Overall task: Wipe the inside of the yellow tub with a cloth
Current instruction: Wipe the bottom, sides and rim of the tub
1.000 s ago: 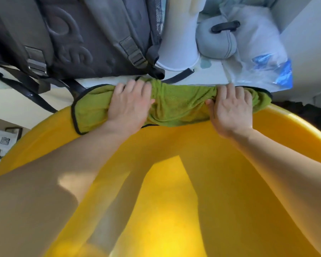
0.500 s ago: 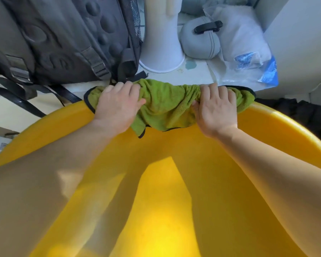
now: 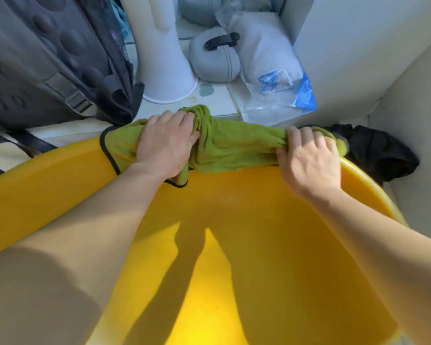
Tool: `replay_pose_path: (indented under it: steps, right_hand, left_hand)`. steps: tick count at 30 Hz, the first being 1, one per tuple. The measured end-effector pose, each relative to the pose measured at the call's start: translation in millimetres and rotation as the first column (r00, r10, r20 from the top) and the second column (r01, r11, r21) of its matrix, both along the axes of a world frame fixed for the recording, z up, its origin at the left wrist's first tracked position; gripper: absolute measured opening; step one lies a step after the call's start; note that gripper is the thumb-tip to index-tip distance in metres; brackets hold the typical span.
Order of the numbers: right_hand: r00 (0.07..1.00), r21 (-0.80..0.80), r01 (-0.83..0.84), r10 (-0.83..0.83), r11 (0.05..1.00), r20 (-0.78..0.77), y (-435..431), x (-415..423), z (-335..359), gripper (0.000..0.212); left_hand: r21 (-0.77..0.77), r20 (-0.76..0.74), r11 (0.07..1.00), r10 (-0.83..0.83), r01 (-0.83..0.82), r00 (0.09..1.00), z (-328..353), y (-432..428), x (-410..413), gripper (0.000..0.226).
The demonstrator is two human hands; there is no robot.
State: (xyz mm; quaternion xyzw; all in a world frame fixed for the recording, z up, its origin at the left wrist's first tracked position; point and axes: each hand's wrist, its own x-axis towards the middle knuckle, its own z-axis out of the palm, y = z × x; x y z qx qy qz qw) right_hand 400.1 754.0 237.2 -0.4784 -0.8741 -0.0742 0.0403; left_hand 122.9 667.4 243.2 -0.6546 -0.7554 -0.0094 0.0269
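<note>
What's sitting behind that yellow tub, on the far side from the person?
Behind the tub stand a dark backpack, a white cone-shaped stand, a grey pouch and a plastic-wrapped white bundle. A black cloth lies at right. The green cloth and both hands cover part of the rim.

Only 1 view, worn on the person's head, tilts steeply forward and down, close above the yellow tub [image 3: 259, 207]. Both forearms run up from the bottom edge; clutter against the wall fills the top.
</note>
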Motion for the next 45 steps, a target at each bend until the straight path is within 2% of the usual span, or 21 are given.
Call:
replay_pose_path:
  steps: [3,6,11,14,17,20,25,29,32,34,38,40,43,45]
  right_hand:
    - [0.988,-0.013,0.145,-0.144,0.989,0.050,-7,58,5,0.043]
    - [0.979,-0.017,0.203,-0.203,0.979,-0.016,-2,33,2,0.042]
    - [0.983,0.015,-0.055,0.057,0.998,-0.176,-1,-46,-7,0.035]
    - [0.981,0.011,-0.144,0.145,0.989,-0.126,6,-29,-6,0.037]
    - [0.999,-0.014,-0.031,0.030,0.999,-0.030,12,39,-1,0.036]
    - [0.997,-0.028,0.075,-0.076,0.997,-0.029,1,85,6,0.034]
    - [0.990,-0.019,0.139,-0.140,0.990,-0.033,4,62,-1,0.029]
    - [0.991,-0.008,0.124,-0.125,0.992,-0.047,5,45,-7,0.018]
    - [0.992,-0.013,0.096,-0.096,0.995,-0.081,4,52,-4,0.019]
    - [0.990,-0.037,0.117,-0.120,0.992,-0.079,-5,75,2,0.027]
    - [0.927,-0.119,0.341,-0.355,0.932,-0.124,-53,147,12,0.027]
    - [0.897,-0.149,0.400,-0.420,0.904,-0.141,-68,158,12,0.027]
    - [0.895,-0.138,0.404,-0.422,0.904,-0.146,-49,138,6,0.029]
    - [0.919,-0.116,0.352,-0.366,0.929,-0.143,-28,118,4,0.032]
  left_hand:
    - [-0.020,-0.011,1.000,0.015,-0.015,1.000,-1,2,6,0.047]
    - [-0.041,-0.021,0.997,0.070,-0.070,0.997,3,3,14,0.046]
    - [-0.076,0.056,0.993,-0.091,0.095,0.994,10,43,70,0.035]
    - [-0.053,0.073,0.987,-0.145,0.149,0.987,9,45,74,0.034]
    - [-0.064,0.042,0.988,-0.141,0.143,0.989,7,29,40,0.041]
    - [-0.068,0.016,0.992,-0.109,0.110,0.994,7,24,30,0.041]
    - [-0.054,0.021,0.998,-0.035,0.036,0.999,8,34,61,0.037]
    - [-0.037,0.121,0.974,-0.218,0.224,0.968,6,75,146,0.034]
    - [0.032,0.186,0.964,-0.264,0.263,0.947,5,84,175,0.036]
    - [0.033,0.160,0.952,-0.304,0.303,0.939,1,78,161,0.036]
    - [-0.003,0.121,0.957,-0.288,0.290,0.950,0,77,148,0.038]
    - [-0.018,0.078,0.967,-0.250,0.252,0.965,-2,78,156,0.037]
    - [0.006,0.045,0.981,-0.196,0.196,0.980,-2,78,167,0.035]
    - [0.005,0.056,0.979,-0.201,0.201,0.978,-3,80,175,0.033]
